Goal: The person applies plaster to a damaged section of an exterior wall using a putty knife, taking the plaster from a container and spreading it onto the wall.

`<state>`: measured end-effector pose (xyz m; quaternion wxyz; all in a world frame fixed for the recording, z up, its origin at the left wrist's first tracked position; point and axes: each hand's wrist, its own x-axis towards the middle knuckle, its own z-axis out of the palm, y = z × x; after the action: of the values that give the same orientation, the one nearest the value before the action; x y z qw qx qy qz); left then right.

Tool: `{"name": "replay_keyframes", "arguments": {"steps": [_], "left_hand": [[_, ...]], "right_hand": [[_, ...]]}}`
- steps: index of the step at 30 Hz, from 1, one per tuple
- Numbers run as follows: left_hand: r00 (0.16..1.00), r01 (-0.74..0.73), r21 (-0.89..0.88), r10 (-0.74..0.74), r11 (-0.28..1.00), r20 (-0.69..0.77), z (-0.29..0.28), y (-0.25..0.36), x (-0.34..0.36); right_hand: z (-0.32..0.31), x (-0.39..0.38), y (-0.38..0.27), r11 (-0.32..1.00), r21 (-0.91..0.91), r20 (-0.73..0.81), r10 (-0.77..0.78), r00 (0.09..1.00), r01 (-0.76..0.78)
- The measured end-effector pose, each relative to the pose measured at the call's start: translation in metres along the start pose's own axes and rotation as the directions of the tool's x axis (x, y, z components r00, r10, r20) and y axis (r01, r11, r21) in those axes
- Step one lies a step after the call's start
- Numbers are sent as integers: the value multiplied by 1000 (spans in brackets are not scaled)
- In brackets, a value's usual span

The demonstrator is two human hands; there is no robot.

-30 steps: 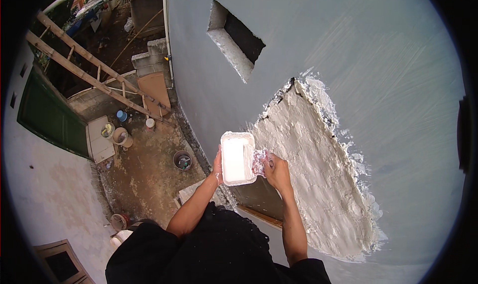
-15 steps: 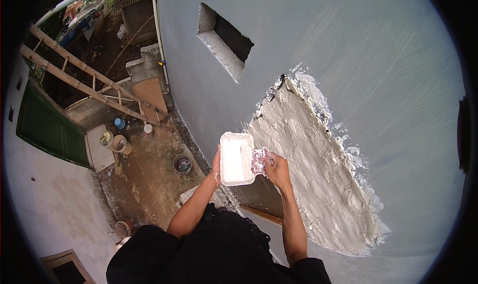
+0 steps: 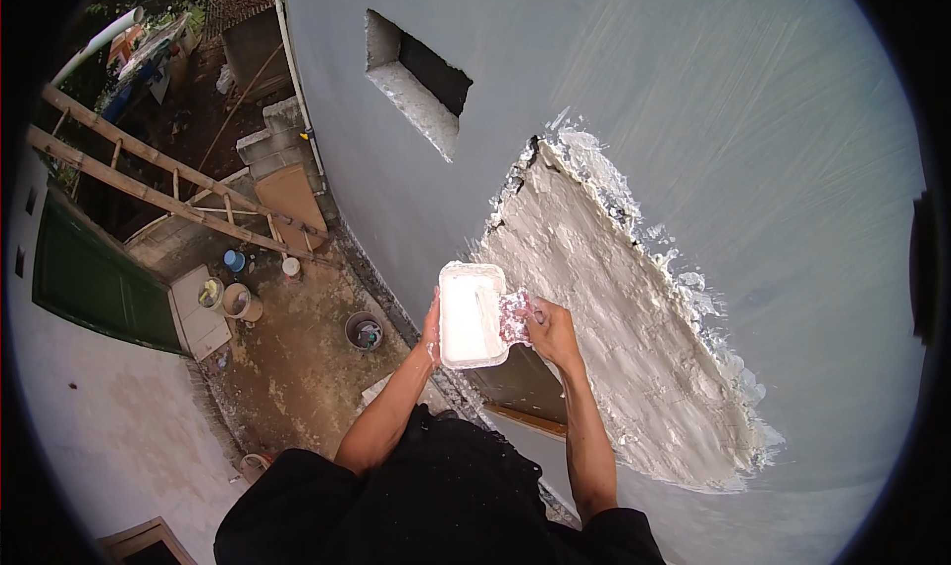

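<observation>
My left hand [image 3: 431, 329] grips the side of a white rectangular plastic tub [image 3: 445, 312], with white paste [image 3: 466, 317] inside. At the tub's right edge, my right hand [image 3: 557, 335] is closed on a reddish scraper [image 3: 514, 317] smeared with white paste. Whether the scraper's far edge dips into the paste, I cannot tell. Both hands are in front of a grey wall [image 3: 654, 90]. On that wall, just right of my hands, is a large patch of rough off-white plaster [image 3: 614, 327] with ragged, crusted edges.
Above the patch, a rectangular opening [image 3: 421, 80] cuts into the wall. Below on the left, a bamboo ladder [image 3: 149, 169] leans over the yard. Several buckets, including a dark one [image 3: 364, 331] and a blue one [image 3: 234, 260], stand on the ground. A green door [image 3: 94, 268] is far left.
The wall, opening and plaster patch have shifted left in the picture as my view turned slightly. My hands keep their hold on the tub and scraper, almost unmoved.
</observation>
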<state>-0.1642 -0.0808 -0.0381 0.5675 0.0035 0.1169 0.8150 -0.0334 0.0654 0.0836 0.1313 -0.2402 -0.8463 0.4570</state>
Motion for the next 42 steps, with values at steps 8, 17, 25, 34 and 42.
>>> {"name": "replay_keyframes", "arguments": {"steps": [8,17,25,34,42], "left_hand": [[995,48,33,-51,998,84,2,0,-2],[998,30,66,-33,997,47,10,-3,0],[1000,21,30,-21,999,0,2,-2,0],[1000,19,73,-19,997,-1,13,-9,-4],[994,5,132,9,991,-104,17,-11,-8]], "right_hand": [[2,-5,10,996,-81,-54,-36,998,32],[1,-1,42,999,-22,-66,-44,997,42],[11,-3,46,990,135,-83,59,995,-47],[16,-8,31,971,233,-52,74,996,-60],[30,-17,23,992,100,-141,92,986,-79]]}}
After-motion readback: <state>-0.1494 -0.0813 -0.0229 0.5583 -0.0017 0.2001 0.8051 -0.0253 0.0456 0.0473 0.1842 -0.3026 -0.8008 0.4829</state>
